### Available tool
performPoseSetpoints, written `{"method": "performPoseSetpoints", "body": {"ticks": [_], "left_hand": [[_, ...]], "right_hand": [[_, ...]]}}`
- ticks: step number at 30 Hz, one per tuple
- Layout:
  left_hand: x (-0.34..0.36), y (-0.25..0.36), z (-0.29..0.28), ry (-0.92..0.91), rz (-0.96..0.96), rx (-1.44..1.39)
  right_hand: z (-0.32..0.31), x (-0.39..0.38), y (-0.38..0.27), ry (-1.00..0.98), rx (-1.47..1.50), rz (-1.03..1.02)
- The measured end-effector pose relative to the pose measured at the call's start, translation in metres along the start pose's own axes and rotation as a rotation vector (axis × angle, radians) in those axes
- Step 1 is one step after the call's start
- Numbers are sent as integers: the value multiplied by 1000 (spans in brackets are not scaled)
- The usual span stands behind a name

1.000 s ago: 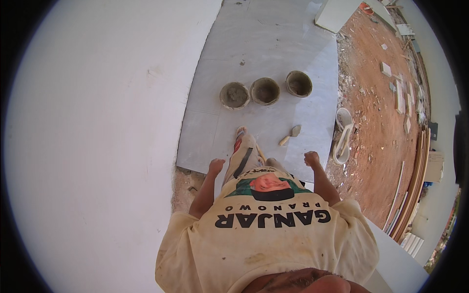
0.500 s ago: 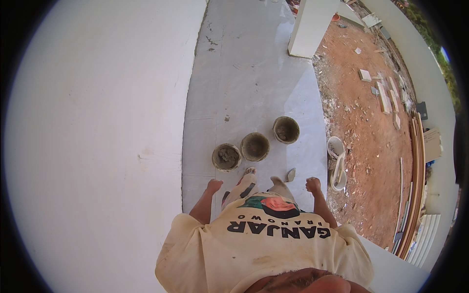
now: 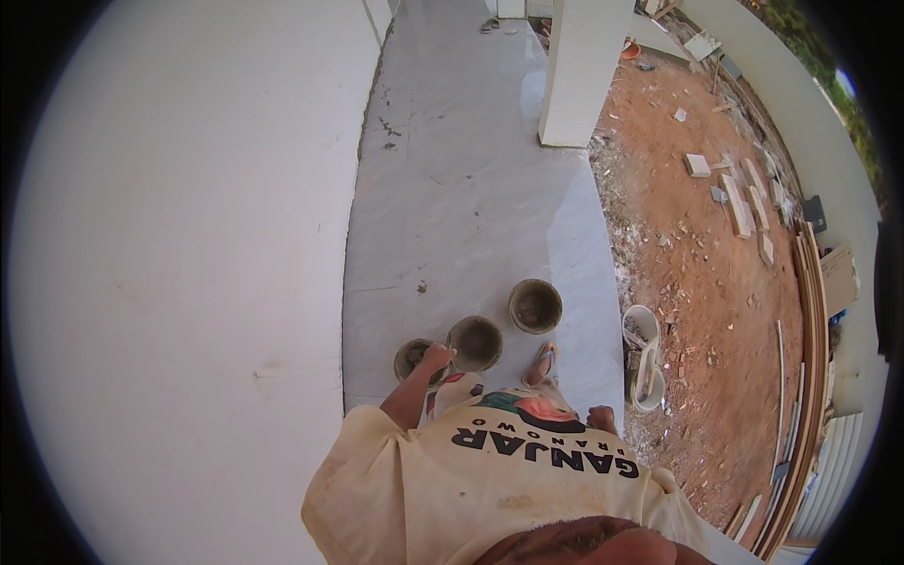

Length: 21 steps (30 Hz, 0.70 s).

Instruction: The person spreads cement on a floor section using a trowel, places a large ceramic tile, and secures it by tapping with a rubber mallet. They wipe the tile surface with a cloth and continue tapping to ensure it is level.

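Observation:
My left hand [image 3: 437, 358] is in front of the left bucket [image 3: 411, 352] in the picture, and its fingers are curled. Whether it touches the rim I cannot tell. Lumpy grey mortar lies in that bucket, partly hidden by my hand and forearm. Close by on its right stands a second mortar-smeared bucket [image 3: 476, 344]. A third bucket [image 3: 536, 306] sits farther ahead and to the right, with grey residue inside. By my right side, my right hand [image 3: 601, 417] shows only in part, fingers curled and nothing visible in it.
A tall white wall [image 3: 188, 235] runs along the left of the grey tiled floor [image 3: 452, 226]. Ahead on the right rises a white pillar [image 3: 572, 85]. White containers [image 3: 644, 367] stand beside the floor's edge, with red soil, blocks [image 3: 737, 205] and long boards [image 3: 810, 330] beyond.
The buckets now appear lower in the picture and nearer to me. My left hand has come forward in front of the left bucket, while my right has drawn back. My sandalled right foot has stepped into view.

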<state>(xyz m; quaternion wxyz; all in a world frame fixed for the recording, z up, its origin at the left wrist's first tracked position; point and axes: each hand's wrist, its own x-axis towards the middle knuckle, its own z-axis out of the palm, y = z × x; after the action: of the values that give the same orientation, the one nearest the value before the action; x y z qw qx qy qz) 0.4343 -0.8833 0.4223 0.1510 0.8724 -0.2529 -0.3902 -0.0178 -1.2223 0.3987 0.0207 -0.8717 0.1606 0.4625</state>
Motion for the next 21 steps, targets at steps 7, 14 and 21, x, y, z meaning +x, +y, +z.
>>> {"method": "performPoseSetpoints", "body": {"ticks": [7,14,21], "left_hand": [[65,74,70,111,-61,-39],[80,150,61,22,333,127],[86,169,63,66,-5,-42]], "right_hand": [[1,31,186,100,-139,26],[-92,61,259,284,-88,160],[-52,200,289,356,679,74]]}}
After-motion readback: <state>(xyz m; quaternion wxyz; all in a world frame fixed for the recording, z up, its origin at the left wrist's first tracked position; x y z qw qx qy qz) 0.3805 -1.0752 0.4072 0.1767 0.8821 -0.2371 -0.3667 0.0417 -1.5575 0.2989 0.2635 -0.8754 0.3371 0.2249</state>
